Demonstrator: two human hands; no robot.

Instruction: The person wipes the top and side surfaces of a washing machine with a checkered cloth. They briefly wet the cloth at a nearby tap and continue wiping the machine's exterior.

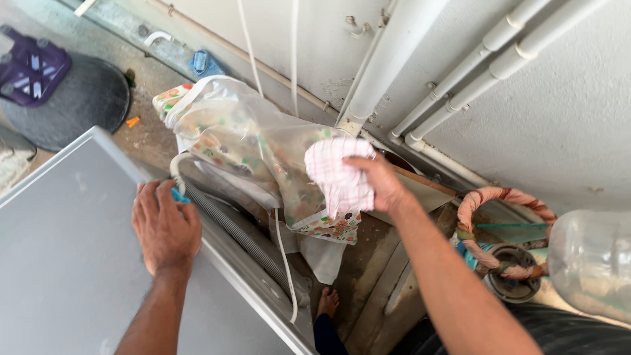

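My right hand (381, 179) grips a pink-and-white checked cloth (336, 176) and holds it against a translucent plastic cover with a floral trim (240, 141), which hangs below a white pipe. My left hand (164, 227) rests palm down on the back edge of a grey appliance lid (59, 263). Its fingers lie over a small blue object (179, 195) near a white hose end (176, 165). A grey corrugated hose (240, 236) runs down behind the lid.
White pipes (460, 75) run along the wall. A fabric-wrapped ring (503, 230) and a clear plastic bottle (591, 260) sit at the right. A dark round mat (85, 98) with a purple stool (29, 66) lies at the far left. My bare foot (327, 302) stands below.
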